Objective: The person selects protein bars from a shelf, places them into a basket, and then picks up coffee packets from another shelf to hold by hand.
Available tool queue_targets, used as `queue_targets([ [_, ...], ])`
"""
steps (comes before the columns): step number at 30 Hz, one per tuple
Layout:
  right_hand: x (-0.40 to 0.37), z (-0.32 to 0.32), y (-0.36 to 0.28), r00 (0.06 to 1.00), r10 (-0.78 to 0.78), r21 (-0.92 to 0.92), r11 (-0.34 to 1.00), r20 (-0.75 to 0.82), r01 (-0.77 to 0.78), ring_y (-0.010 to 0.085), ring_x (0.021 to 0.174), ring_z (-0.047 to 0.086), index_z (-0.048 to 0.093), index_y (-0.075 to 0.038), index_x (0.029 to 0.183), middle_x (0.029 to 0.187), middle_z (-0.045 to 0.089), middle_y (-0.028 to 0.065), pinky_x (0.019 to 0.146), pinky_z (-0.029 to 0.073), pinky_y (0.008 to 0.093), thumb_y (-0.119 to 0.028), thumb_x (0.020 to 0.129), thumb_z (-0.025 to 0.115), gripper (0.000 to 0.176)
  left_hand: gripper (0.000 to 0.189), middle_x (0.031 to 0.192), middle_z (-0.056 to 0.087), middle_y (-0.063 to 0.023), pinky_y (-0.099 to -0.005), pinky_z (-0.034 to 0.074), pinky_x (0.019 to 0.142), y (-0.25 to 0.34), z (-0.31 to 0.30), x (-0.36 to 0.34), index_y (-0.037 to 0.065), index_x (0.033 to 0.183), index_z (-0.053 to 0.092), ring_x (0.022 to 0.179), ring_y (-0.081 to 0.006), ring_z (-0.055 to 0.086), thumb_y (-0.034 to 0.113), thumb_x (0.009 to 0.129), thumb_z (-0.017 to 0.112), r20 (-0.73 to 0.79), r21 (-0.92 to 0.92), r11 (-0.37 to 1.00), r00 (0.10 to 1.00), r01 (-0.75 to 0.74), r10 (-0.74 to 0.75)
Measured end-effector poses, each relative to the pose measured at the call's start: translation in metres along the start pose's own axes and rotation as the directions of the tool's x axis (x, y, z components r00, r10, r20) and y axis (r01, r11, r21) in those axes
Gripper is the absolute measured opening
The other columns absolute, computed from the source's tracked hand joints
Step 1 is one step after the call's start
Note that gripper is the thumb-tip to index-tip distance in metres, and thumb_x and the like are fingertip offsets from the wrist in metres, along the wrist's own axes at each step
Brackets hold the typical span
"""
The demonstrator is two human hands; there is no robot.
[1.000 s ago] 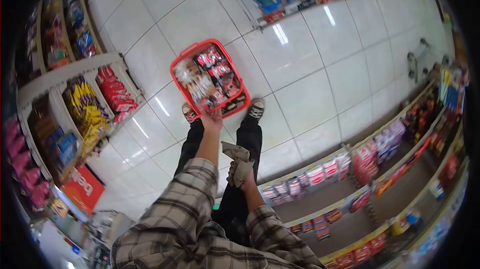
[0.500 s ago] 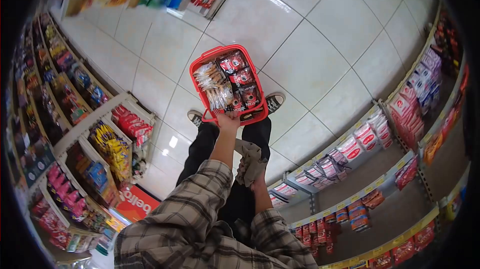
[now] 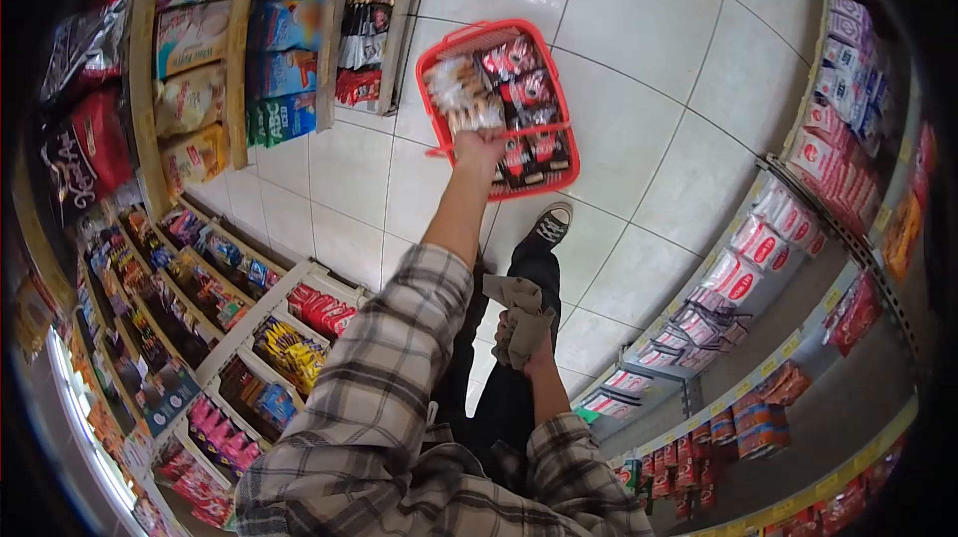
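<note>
My left hand (image 3: 480, 149) reaches forward with its fingers closed round the handle of a red shopping basket (image 3: 571, 160). The basket hangs over the tiled floor in front of my feet, slightly tilted in view. Inside, clear packs of light brown snacks (image 3: 467, 98) fill one side. Dark packets with red and white print (image 3: 529, 90) lie in rows on the other. Close to my legs, my right hand (image 3: 540, 353) grips a crumpled grey-brown cloth (image 3: 521, 319), which hides most of its fingers.
A shelf of bagged products (image 3: 190, 38) stands at the front left. Racks of small packets (image 3: 314, 312) run along my left. Curved shelves with white and red packs (image 3: 733, 275) line my right side. Pale floor tiles (image 3: 639, 28) lie ahead, and one shoe (image 3: 551, 224) shows below the basket.
The basket has moved forward and to the right in view, with my left arm stretched further out. The left shelves show more fully. My right hand keeps the cloth.
</note>
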State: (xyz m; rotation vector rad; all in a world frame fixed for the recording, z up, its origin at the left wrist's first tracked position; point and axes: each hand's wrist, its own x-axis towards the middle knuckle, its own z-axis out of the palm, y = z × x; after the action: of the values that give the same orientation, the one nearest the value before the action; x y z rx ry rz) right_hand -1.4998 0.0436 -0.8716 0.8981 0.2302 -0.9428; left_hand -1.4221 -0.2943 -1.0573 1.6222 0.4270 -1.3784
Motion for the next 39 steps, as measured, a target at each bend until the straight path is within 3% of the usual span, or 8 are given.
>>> queue_targets([
  [4,0.005,0.042,-0.007,0.969,-0.133,-0.076,0.990,-0.208,0.120,0.0199,0.070,0.058,0.054,-0.005,0.096,0.085,0.056,0.0062,0.059,0.048,0.0343,-0.050,0.090,0.044,0.046,0.025,0.065,0.044,-0.0070,-0.0482,0.048,0.081,0.019,0.100,-0.061,0.007,0.072,0.037,0.069,-0.0234,0.051,0.020,0.093,0.033,0.106,0.016,0.994,0.989,0.106,-0.108],
  [15,0.077,0.175,-0.077,0.891,-0.413,-0.273,0.893,-0.188,0.357,0.0176,0.068,0.053,0.053,-0.005,0.095,0.081,0.056,0.0057,0.062,0.047,0.0312,-0.050,0.093,0.039,0.048,0.039,0.091,0.058,-0.0096,-0.0541,0.051,0.080,0.075,0.095,0.021,0.010,0.096,0.053,0.085,-0.0277,0.059,0.048,0.095,0.046,0.015,0.267,0.950,0.985,0.160,-0.170],
  [17,0.090,0.219,-0.074,0.883,-0.413,-0.326,0.885,-0.223,0.332,0.0185,0.069,0.054,0.053,-0.004,0.099,0.083,0.057,0.0069,0.063,0.048,0.0318,-0.049,0.093,0.038,0.048,0.040,0.093,0.060,-0.0152,-0.0501,0.051,0.080,0.102,0.095,0.000,0.007,0.102,0.054,0.089,-0.0325,0.061,0.044,0.089,0.058,-0.241,0.540,0.827,0.970,0.156,-0.025],
  [20,0.091,0.325,-0.064,0.854,-0.434,-0.431,0.855,-0.288,0.290,0.0211,0.070,0.059,0.055,-0.003,0.102,0.087,0.058,0.0096,0.057,0.050,0.0346,-0.046,0.092,0.045,0.045,0.047,0.103,0.058,-0.0213,-0.0455,0.047,0.087,0.125,0.090,0.006,0.004,0.113,0.053,0.098,-0.0361,0.059,0.035,0.082,0.070,0.112,0.969,0.137,0.861,-0.205,0.497],
  [25,0.103,0.297,-0.095,0.914,-0.379,-0.395,0.869,-0.145,0.298,0.0232,0.073,0.062,0.053,-0.002,0.113,0.089,0.061,0.0118,0.061,0.053,0.0357,-0.046,0.092,0.044,0.049,0.065,0.116,0.052,-0.0200,-0.0438,0.041,0.096,0.156,0.179,0.005,-0.001,0.122,0.042,0.113,-0.0361,0.049,0.024,0.072,0.077,0.726,0.687,-0.336,0.588,-0.644,0.357],
  [29,0.135,0.317,-0.141,0.821,-0.305,-0.251,0.946,-0.483,0.204,0.0240,0.060,0.057,0.054,-0.003,0.099,0.076,0.057,0.0100,0.051,0.048,0.0335,-0.053,0.087,0.047,0.051,0.100,0.129,0.045,-0.0192,-0.0484,0.035,0.101,0.137,0.246,0.021,0.000,0.137,0.028,0.120,-0.0371,0.043,0.035,0.062,0.083,0.671,0.707,-0.472,0.710,-0.526,0.215],
  [33,0.129,0.363,-0.211,0.961,-0.145,-0.226,0.970,-0.234,0.091,0.0237,0.066,0.060,0.055,-0.002,0.104,0.083,0.060,0.0102,0.054,0.051,0.0348,-0.042,0.090,0.048,0.043,0.125,0.139,0.035,-0.0188,-0.0494,0.028,0.105,0.119,0.299,0.034,0.003,0.145,0.015,0.128,-0.0346,0.034,0.044,0.052,0.087,0.422,0.749,-0.637,0.873,-0.182,0.246],
  [39,0.125,0.392,-0.265,0.860,-0.151,-0.336,0.942,-0.488,-0.026,0.0230,0.068,0.060,0.055,-0.002,0.105,0.082,0.059,0.0093,0.055,0.050,0.0361,-0.051,0.085,0.048,0.053,0.117,0.133,0.042,-0.0168,-0.0465,0.029,0.103,0.117,0.320,0.060,0.006,0.138,0.024,0.126,-0.0316,0.036,0.044,0.048,0.089,0.367,0.626,-0.777,0.906,-0.074,0.209],
])
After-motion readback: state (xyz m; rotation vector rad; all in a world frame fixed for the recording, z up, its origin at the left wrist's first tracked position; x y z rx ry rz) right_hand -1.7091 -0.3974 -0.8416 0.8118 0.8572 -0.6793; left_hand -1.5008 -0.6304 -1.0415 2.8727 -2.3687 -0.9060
